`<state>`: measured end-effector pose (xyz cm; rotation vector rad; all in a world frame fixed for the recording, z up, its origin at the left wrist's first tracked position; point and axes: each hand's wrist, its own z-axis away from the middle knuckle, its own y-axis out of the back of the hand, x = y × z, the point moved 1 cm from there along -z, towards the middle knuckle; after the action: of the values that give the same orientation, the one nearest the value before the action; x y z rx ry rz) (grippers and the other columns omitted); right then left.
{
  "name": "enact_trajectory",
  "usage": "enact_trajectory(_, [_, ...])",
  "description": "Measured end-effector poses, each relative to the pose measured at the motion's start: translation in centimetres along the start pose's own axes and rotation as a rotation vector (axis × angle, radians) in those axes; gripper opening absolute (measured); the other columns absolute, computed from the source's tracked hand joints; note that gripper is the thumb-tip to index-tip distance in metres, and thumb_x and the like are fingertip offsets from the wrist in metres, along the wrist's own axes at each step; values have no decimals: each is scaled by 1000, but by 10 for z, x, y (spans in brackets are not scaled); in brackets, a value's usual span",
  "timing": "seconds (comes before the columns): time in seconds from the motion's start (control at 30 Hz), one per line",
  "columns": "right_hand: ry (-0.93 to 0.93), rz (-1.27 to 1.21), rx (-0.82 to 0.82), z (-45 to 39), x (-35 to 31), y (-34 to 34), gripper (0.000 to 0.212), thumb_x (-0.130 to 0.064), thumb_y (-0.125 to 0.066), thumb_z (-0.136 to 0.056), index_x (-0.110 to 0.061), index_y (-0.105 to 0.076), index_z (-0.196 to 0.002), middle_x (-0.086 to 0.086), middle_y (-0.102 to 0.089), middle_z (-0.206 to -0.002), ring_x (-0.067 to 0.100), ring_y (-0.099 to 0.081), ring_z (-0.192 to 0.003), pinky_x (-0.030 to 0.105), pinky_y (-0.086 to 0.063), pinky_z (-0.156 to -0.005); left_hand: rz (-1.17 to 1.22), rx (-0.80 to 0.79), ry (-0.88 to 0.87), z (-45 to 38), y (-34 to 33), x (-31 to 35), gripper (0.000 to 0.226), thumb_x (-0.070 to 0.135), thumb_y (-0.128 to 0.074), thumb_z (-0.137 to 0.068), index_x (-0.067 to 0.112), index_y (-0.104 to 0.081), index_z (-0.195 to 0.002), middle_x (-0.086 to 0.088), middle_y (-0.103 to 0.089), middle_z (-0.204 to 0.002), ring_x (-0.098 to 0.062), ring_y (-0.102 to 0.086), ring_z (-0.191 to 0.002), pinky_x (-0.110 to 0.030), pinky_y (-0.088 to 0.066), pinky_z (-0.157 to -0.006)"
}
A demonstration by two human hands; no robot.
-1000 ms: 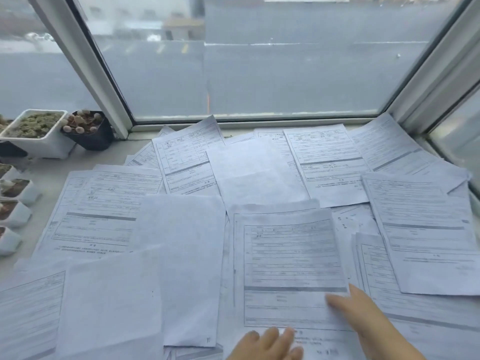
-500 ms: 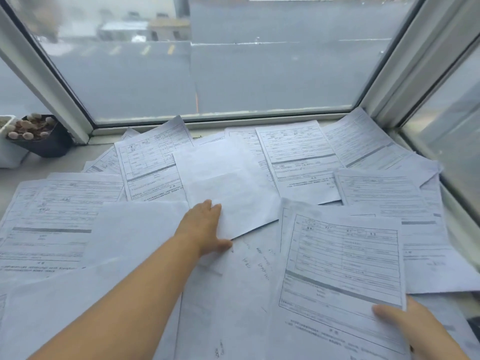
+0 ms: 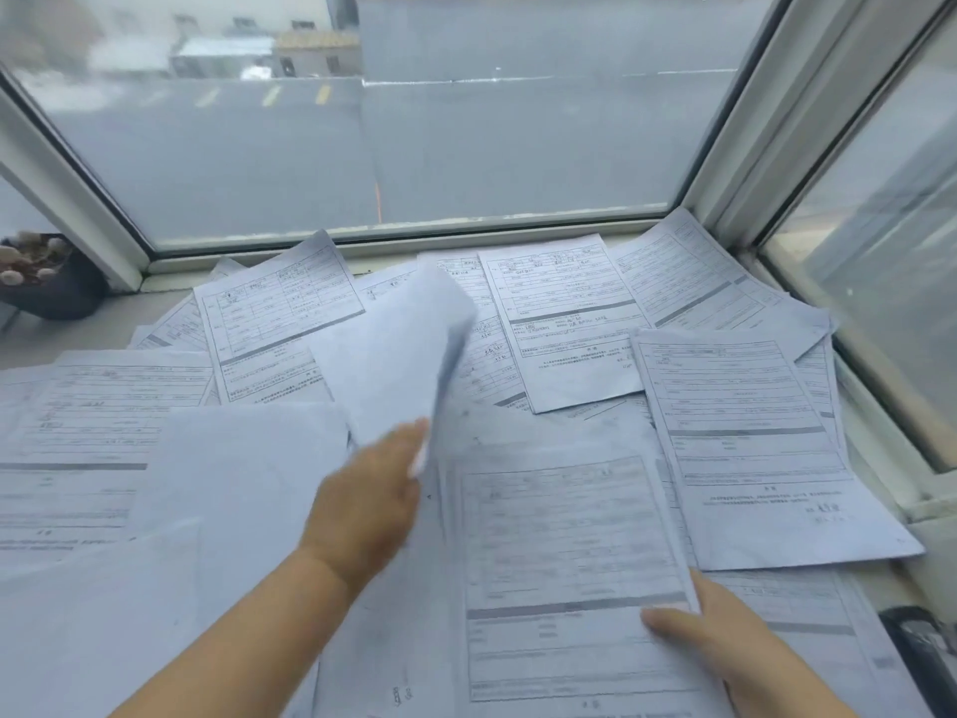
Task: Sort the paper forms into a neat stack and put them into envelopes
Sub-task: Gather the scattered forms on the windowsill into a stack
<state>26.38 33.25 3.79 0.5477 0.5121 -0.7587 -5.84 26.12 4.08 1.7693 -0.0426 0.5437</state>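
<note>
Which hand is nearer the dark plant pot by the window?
Left. The left hand is mid-sill, right of the plant pot; the right hand is farther right.

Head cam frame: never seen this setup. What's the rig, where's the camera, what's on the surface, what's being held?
There is no robot here: a person works with two bare hands, and one wide-angle camera worn on the head looks forward and down, so you see the forearms reaching in from the bottom edge.

The surface is a window ledge in a bay of windows, covered with loose, overlapping paper forms, some printed side up, some blank side up. A dark pot of small succulents sits at far left, and a dark object I cannot identify shows at the bottom right corner.

The left hand pinches a blank-side sheet by its lower edge and lifts it, curling, off the pile. The right hand grips a printed form at its right edge, thumb on top.
</note>
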Motion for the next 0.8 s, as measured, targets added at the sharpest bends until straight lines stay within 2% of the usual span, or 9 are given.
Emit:
enact_trajectory(0.1, [-18, -51, -46, -2, -18, -25, 22, -25, -70, -77, -22, -72, -98, -3, -76, -96, 19, -72, -88, 40, -55, -85, -76, -159, -282, 78, -19, 36, 62, 29, -38, -66, 22, -48, -126, 1, -68, -118, -14, -66, -73, -19, -43, -40])
enact_trajectory(0.2, [-79, -198, -96, 2, -29, -37, 24, -36, -64, -88, -15, -71, -97, 4, -75, -89, 21, -67, -76, 32, -50, -66, -118, -185, -384, 135, -46, 53, 27, 21, -45, -87, 33, -48, -111, 15, -70, -104, -4, -59, -57, -12, -35, -37])
enact_trajectory(0.27, [-156, -498, -160, 8, -34, -42, 49, -50, -51, -92, -7, -72, -102, 15, -74, -90, 33, -70, -75, 38, -52, -63, -236, -135, -357, 148, -56, 54, 13, 30, -48, -94, 38, -46, -104, 24, -63, -101, 1, -53, -63, -14, -33, -39])
enact_trajectory(0.33, [-155, -602, -226, 10, -28, -46, 46, -40, -54, -90, -2, -69, -111, 22, -73, -98, 37, -72, -77, 43, -55, -67, -235, -170, -352, 162, -66, 50, 17, 43, -35, -94, 33, -47, -101, 20, -70, -97, -3, -54, -57, -17, -30, -40])
enact_trajectory(0.43, [-155, -451, -69, 10, -14, -48, 24, -2, -57, -89, 1, -63, -111, 20, -74, -89, 32, -73, -67, 38, -56, -60, -58, -246, -308, 177, -51, 45, 31, 40, -37, -89, 27, -48, -114, 7, -67, -116, -9, -61, -78, -21, -45, -58])
enact_trajectory(0.5, [-153, -361, 0, 11, -14, -50, 23, 1, -57, -89, 0, -63, -111, 19, -74, -91, 31, -73, -69, 41, -55, -70, 40, -301, -175, 177, -24, 19, 75, 63, -46, -69, 24, -42, -133, 3, -49, -138, -12, -50, -111, -28, -45, -89])
enact_trajectory(0.57, [-139, -324, 20, 13, -16, -54, 26, -2, -59, -88, -1, -63, -113, 20, -73, -98, 33, -72, -80, 45, -53, -83, 0, -231, -72, 187, -6, -24, 98, 73, -50, -61, 16, -40, -140, -4, -41, -146, -20, -39, -128, -34, -33, -104])
enact_trajectory(0.67, [-131, -293, 19, 13, -19, -66, 29, -5, -60, -88, 0, -63, -116, 20, -73, -101, 37, -69, -92, 52, -49, -94, -71, -342, 156, 197, 15, -68, 107, 78, -47, -61, 11, -37, -144, -6, -30, -153, -24, -30, -137, -33, -14, -110])
enact_trajectory(0.8, [-89, -260, 20, 11, -28, -86, 24, -3, -59, -89, -2, -65, -113, 18, -74, -99, 32, -70, -88, 40, -53, -76, -39, -278, 276, 199, 9, -88, 83, 69, -45, -71, 12, -54, -131, -7, -52, -138, -21, -39, -125, -28, -18, -108])
